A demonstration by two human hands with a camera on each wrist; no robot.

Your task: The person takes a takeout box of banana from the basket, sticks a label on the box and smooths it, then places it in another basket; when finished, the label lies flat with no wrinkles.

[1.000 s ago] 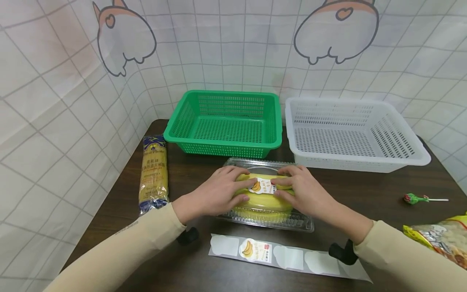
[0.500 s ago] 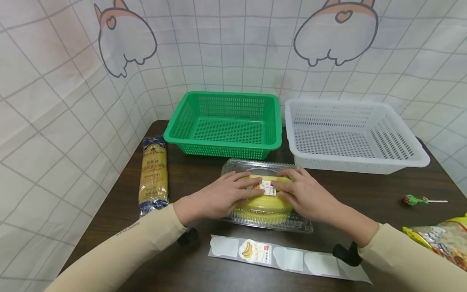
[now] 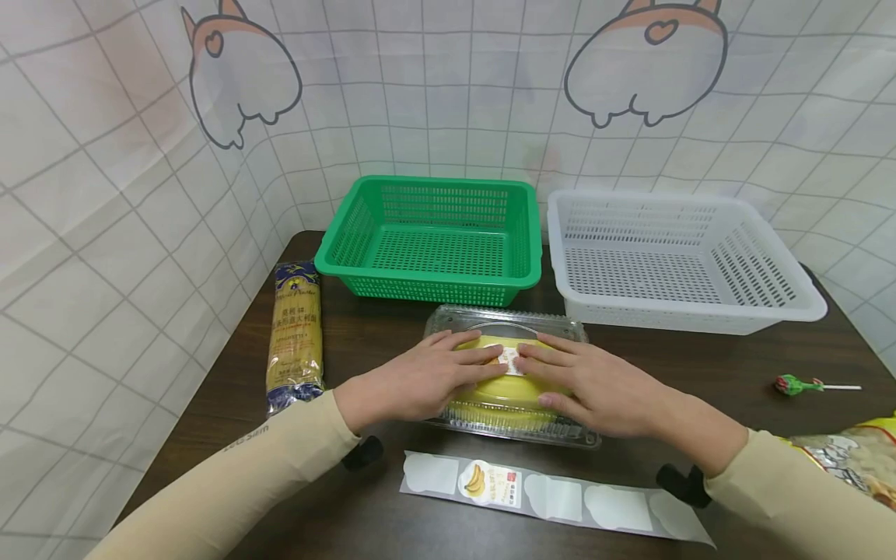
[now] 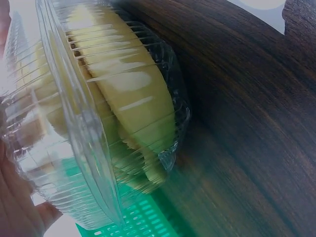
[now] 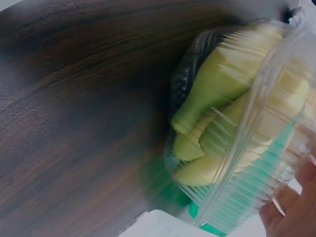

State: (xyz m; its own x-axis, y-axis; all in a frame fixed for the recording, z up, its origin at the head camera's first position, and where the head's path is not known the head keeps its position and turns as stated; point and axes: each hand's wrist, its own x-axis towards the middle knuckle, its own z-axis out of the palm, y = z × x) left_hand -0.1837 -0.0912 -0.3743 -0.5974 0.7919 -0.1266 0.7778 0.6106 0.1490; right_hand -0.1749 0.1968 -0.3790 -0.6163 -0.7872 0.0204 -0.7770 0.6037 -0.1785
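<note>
A clear plastic clamshell box (image 3: 570, 432) of bananas (image 3: 504, 393) sits closed on the dark wooden table. On its lid lies a white banana label sticker (image 3: 512, 360), partly hidden under fingertips. My left hand (image 3: 423, 381) rests on the lid from the left, its fingers stretched over the label's left part. From the right, my right hand (image 3: 605, 385) lays nearly straight fingers on the label's right edge. Through the ribbed walls, bananas (image 4: 131, 74) show in the left wrist view, and green-tipped bananas (image 5: 217, 79) in the right wrist view.
A sticker strip (image 3: 560, 498) with one banana label lies in front of the box. Behind stand a green basket (image 3: 427, 276) and a white basket (image 3: 672, 306). A spaghetti pack (image 3: 295, 330) lies left; a lollipop (image 3: 791, 384) and a yellow snack bag (image 3: 857, 459) lie right.
My left fingers have slid right over the label, covering its banana picture. My right hand has shifted its wrist outward and flattened its fingers onto the label. The box stays put.
</note>
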